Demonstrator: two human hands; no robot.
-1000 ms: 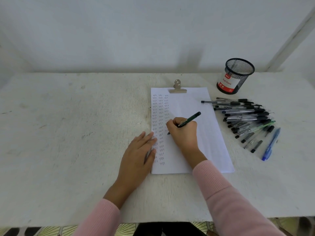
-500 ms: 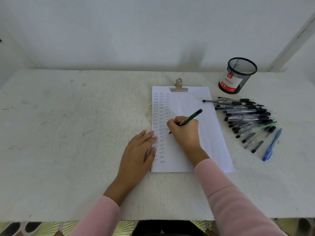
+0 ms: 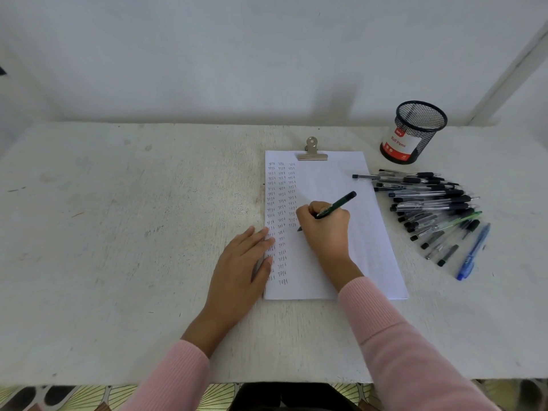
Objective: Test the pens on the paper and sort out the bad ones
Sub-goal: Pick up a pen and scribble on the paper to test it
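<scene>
**Third column, next word: hold the sheet and let the ink speak**

The right hand (image 3: 324, 229) is curled round a dark green pen (image 3: 336, 205), pinching it low on the barrel. The tip is down at the paper (image 3: 341, 179), just under the last word of the third column. The left hand (image 3: 240, 268) lies flat, fingers straight and close together. Its fingertips press the sheet's left edge and its palm rests on the tabletop (image 3: 118, 232). The sheet sits right of the tabletop's middle, held at its far end by a metal clip (image 3: 312, 149).

From where I stand, the step in hand looks like a trial word with this pen. To do it well, I would write the same short word as the rows above, at the same size and with ordinary pressure. A faint or skipping line then shows plainly against its neighbours, whereas pressing hard would hide a weak pen. The flat hand should hold firm, since the clip grips only the far end and the near corners could swing.

The pile of pens (image 3: 430, 209) fans out toward the right edge, with a blue pen (image 3: 473, 252) at its near side. A mesh cup (image 3: 413, 133) stands by the far right corner. Whichever way the verdict falls, this pen should land well apart from that fan, or tested and untested pens will mix.
</scene>
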